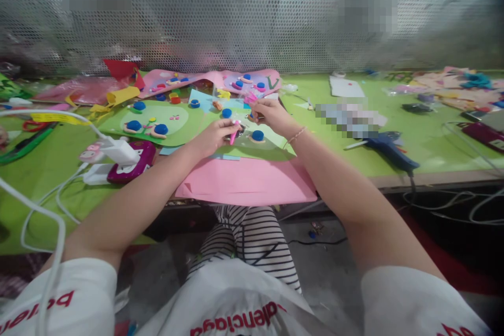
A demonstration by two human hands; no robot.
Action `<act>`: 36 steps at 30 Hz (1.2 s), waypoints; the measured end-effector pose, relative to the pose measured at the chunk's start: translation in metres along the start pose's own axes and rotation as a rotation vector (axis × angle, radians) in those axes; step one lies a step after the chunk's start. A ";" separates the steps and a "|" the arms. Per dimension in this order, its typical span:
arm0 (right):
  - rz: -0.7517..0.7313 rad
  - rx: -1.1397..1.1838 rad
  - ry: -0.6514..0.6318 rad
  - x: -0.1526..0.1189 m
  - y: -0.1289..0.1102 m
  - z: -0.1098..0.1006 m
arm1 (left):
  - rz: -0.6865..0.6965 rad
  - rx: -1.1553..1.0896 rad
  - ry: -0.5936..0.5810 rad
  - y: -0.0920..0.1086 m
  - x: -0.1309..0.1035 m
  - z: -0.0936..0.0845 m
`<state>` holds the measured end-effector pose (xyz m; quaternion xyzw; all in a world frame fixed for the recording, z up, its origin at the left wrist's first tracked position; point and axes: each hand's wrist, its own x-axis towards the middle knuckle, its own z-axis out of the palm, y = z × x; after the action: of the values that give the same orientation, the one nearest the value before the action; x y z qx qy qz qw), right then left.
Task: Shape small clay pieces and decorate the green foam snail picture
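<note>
My left hand (pixel 212 137) is closed around a slim bright pink stick-like piece (pixel 235 133), which points down from the fingertips. Something small and dark shows beside it, too blurred to name. Just to the right and a little higher, my right hand (pixel 273 115) pinches near a bright pink piece (pixel 250 97); its exact kind is unclear. Both hands are above a green craft sheet (pixel 185 139) bearing blue dome-shaped snail figures. One blue-shelled snail (pixel 258 136) lies below my right hand, and a blue dome (pixel 227 113) sits behind my left fingers.
Pink paper (pixel 248 181) overhangs the front table edge. A purple power socket (pixel 134 163) with white plugs and cables stands at left. On the right lies a blue glue gun (pixel 389 151). A decorated pink sheet (pixel 252 81) lies behind, before a perforated metal screen (pixel 236 21).
</note>
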<state>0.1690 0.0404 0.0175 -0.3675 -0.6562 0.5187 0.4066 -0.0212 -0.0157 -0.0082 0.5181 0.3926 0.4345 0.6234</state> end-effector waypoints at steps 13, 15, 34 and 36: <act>-0.154 -0.388 -0.263 -0.007 -0.004 -0.004 | 0.017 0.014 0.007 -0.001 -0.001 0.001; -0.179 -0.401 -0.266 -0.007 -0.005 -0.004 | 0.019 0.003 0.012 -0.001 -0.001 0.001; -0.271 -0.559 -0.223 -0.005 0.008 0.019 | 0.039 -0.021 -0.023 0.001 -0.001 -0.003; -0.296 -0.568 -0.208 -0.006 0.006 0.019 | 0.058 -0.047 -0.027 0.002 -0.001 -0.002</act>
<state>0.1544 0.0289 0.0080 -0.3118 -0.8587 0.2852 0.2900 -0.0240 -0.0159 -0.0061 0.5202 0.3585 0.4543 0.6281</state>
